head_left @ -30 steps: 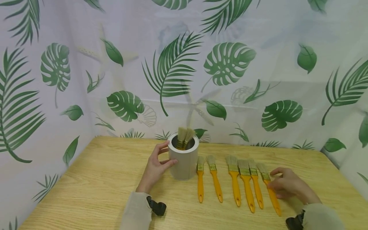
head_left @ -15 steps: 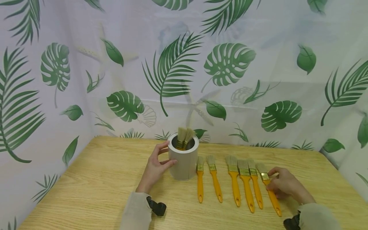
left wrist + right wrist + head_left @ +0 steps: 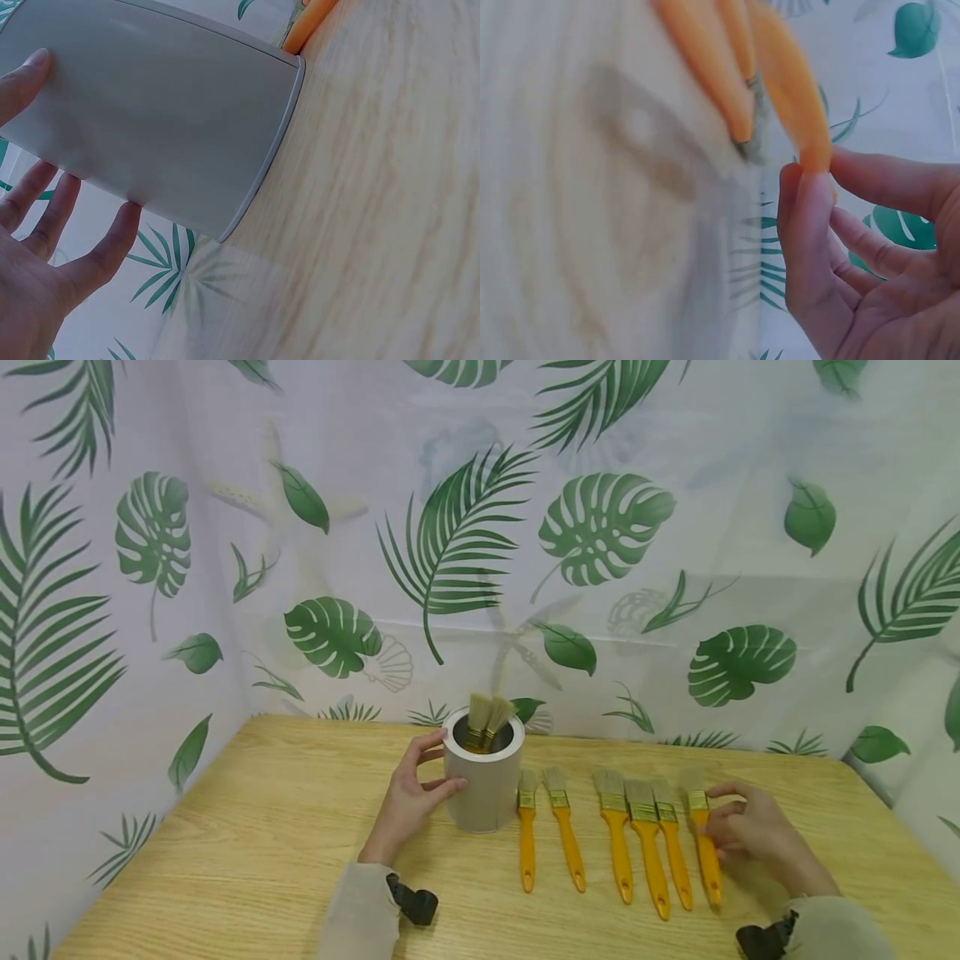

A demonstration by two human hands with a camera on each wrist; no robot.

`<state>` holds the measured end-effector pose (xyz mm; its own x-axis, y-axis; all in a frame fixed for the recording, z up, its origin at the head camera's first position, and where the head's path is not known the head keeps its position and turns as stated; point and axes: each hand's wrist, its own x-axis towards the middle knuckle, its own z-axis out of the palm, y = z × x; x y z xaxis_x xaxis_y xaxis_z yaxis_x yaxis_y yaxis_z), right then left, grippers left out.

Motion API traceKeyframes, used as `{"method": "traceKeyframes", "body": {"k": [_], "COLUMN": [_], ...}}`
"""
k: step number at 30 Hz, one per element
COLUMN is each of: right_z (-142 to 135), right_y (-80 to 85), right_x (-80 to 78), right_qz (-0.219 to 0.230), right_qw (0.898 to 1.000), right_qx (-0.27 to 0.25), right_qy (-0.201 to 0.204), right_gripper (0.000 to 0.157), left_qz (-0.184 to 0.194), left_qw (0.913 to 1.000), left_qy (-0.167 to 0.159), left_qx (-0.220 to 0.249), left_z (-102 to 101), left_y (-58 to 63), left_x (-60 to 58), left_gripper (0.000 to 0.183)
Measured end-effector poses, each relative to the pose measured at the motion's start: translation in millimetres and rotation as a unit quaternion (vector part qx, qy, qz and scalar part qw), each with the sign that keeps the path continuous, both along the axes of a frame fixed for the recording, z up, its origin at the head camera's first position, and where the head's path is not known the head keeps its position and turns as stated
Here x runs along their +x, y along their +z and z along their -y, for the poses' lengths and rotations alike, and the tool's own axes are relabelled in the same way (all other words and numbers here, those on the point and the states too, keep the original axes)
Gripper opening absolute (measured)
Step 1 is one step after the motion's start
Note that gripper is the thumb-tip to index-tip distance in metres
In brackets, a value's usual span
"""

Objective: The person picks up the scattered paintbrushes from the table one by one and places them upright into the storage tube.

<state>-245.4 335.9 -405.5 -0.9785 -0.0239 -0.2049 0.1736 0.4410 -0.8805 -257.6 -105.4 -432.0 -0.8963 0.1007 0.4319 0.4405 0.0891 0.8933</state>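
Observation:
My left hand (image 3: 408, 802) steadies a grey-white can (image 3: 483, 797) on the table, thumb on its near side and fingertips along its left side. Inside the can, two paintbrushes (image 3: 478, 722) stand with their bristles above the rim. At the right end of a row of paintbrushes, my right hand (image 3: 757, 835) pinches a yellow-handled paintbrush (image 3: 707, 860) between thumb and fingers, partway along its handle. In the right wrist view that paintbrush handle (image 3: 791, 82) is tilted and raised off the wood.
Several more paintbrushes lie side by side between the can and my right hand, including a wider paintbrush (image 3: 617, 852) and a narrow paintbrush (image 3: 527, 852) close beside the can. A leaf-printed curtain (image 3: 480, 527) hangs behind the wooden table (image 3: 285, 827).
The rightmost paintbrush, lying on the table a second ago, is now pinched and has swung straighter, its handle end lifted and shifted left. The left hand and can stay put.

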Motion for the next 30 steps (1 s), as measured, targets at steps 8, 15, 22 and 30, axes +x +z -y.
{"method": "traceKeyframes", "body": {"k": [8,15,22,30], "right_z": [9,16,24,36], "right_y": [7.7,8.9,9.0,12.3], "right_x": [1.8,0.1,1.9,0.6], "right_qz": [-0.032,-0.052,-0.082,-0.105], "right_qw": [0.999,0.997,0.994,0.989], "right_qx": [-0.018,-0.050,-0.072,-0.097], "right_qy": [-0.006,-0.016,-0.022,-0.032], "right_gripper": [0.061,0.061,0.061,0.060], "left_qz": [0.003,-0.001,0.000,0.002], "left_qw": [1.0000,1.0000,1.0000,1.0000], "left_qy": [0.002,0.003,0.004,0.005], "left_qx": [-0.001,-0.001,0.001,0.001], "left_z": [0,0,-1,-1], "left_y": [0.9,1.4,1.7,0.8], "left_x": [0.2,0.5,0.4,-0.5], "left_gripper": [0.059,0.059,0.059,0.059]}}
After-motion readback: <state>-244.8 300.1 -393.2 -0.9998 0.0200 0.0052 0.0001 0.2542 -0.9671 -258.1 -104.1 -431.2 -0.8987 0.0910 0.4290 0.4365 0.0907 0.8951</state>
